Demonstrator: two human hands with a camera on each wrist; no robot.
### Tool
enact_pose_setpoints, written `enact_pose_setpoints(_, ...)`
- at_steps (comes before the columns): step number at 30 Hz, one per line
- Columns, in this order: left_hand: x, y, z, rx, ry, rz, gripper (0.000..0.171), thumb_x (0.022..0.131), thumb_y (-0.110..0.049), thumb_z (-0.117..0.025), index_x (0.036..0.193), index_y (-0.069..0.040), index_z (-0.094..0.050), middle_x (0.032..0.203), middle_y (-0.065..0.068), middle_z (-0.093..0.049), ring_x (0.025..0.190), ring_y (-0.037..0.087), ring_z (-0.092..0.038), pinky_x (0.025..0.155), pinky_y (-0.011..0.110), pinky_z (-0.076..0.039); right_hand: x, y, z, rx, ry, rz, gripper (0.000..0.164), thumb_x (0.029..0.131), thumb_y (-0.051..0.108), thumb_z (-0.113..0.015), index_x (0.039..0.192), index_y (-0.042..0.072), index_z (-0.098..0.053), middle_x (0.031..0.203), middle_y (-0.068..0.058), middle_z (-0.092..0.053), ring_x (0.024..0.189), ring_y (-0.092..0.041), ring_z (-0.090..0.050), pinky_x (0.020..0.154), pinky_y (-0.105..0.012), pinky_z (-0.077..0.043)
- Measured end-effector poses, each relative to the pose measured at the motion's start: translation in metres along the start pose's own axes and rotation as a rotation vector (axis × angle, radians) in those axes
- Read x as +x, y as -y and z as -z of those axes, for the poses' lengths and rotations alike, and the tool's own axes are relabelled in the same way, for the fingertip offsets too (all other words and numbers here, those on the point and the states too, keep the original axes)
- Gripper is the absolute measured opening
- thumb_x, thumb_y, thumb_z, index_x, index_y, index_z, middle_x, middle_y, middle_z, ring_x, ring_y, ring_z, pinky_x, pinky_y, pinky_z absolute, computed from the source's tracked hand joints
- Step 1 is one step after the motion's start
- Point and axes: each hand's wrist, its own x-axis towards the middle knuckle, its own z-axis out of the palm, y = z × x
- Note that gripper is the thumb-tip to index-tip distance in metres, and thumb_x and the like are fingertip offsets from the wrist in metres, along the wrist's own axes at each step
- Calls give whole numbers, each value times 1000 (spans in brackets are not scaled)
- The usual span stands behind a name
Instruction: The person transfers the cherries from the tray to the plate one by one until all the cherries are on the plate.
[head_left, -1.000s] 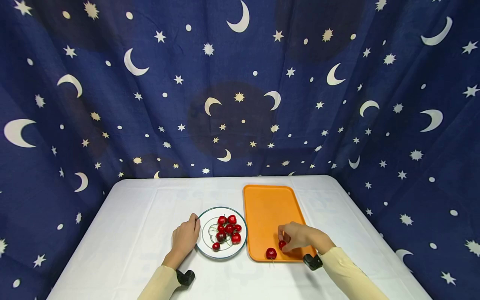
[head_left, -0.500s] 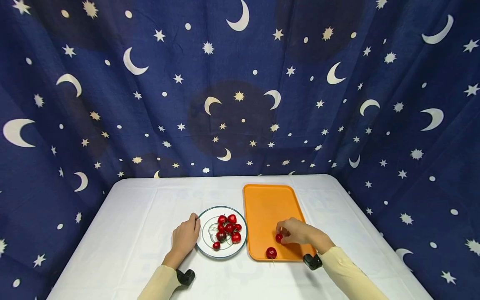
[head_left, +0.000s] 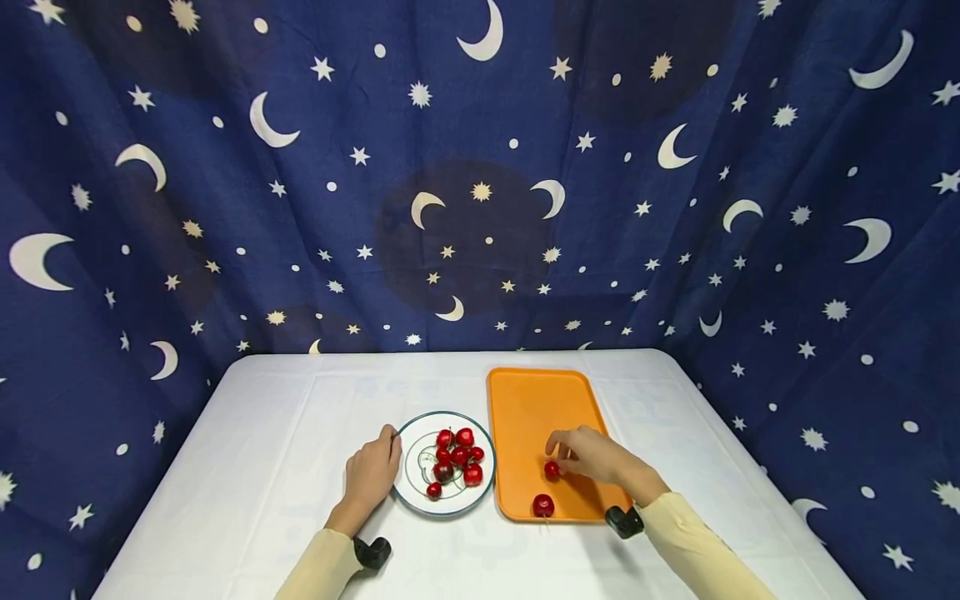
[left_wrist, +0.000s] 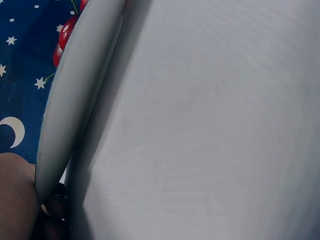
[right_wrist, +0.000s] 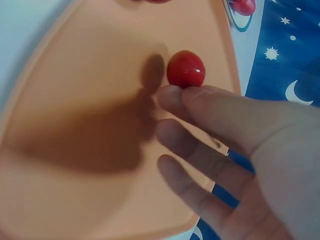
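My left hand (head_left: pixel 371 475) grips the left rim of a white plate (head_left: pixel 450 506) with a dark edge. In the left wrist view, the thumb lies over the rim of the plate (left_wrist: pixel 80 95) and fingertips show dimly below. Several red cherries (head_left: pixel 460 457) lie on the plate. Over an orange tray (head_left: pixel 536 408), my right hand (head_left: pixel 596 458) pinches one cherry (right_wrist: pixel 186 69) between thumb and index finger; its shadow falls apart from it, and the other fingers are spread. Another cherry (head_left: pixel 543 505) sits at the tray's near edge, stem toward me.
A white cloth covers the table (head_left: pixel 300 433). The tray stands just right of the plate. Behind the table hangs a dark blue curtain (head_left: pixel 480 167) with moons and stars. Black wrist cameras (head_left: pixel 625 522) are strapped on both wrists.
My right hand has moved slightly left and away from me over the tray, with the pinched cherry. The left hand and the plate stay where they were.
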Motion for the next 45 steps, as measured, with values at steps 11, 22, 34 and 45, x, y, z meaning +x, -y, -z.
enact_pose_setpoints(11, 1, 0, 2, 1, -10, -5, 15, 104, -20, -55, 104, -7, -63, 74, 11, -71, 61, 27, -66, 54, 41, -45, 21, 11, 2, 4, -177, -41, 7, 92, 5, -74, 91, 10, -70, 80, 2, -73, 69, -1, -58, 68, -19, -52)
enact_pose_setpoints(22, -1, -1, 1, -1, 7, 7, 15, 104, -21, -55, 103, -8, -63, 73, 11, -70, 61, 28, -66, 54, 41, -45, 37, 25, -3, -24, -237, 14, 6, 94, 6, -72, 91, 11, -71, 82, 0, -74, 70, -1, -58, 70, -20, -54)
enact_pose_setpoints(34, 0, -1, 2, -6, -2, 1, 14, 104, -21, -55, 103, -8, -63, 73, 11, -70, 62, 28, -67, 54, 41, -45, 48, 40, -8, -57, -325, 40, 6, 96, 13, -71, 97, 18, -74, 89, 5, -79, 78, -4, -68, 72, -22, -54)
enact_pose_setpoints(45, -1, -3, 3, -9, -10, 4, 14, 104, -20, -56, 103, -8, -63, 74, 11, -71, 63, 28, -67, 54, 41, -45, 58, 49, -22, -36, -284, 39, 7, 96, 11, -71, 98, 16, -76, 88, 3, -79, 78, -7, -70, 71, -22, -54)
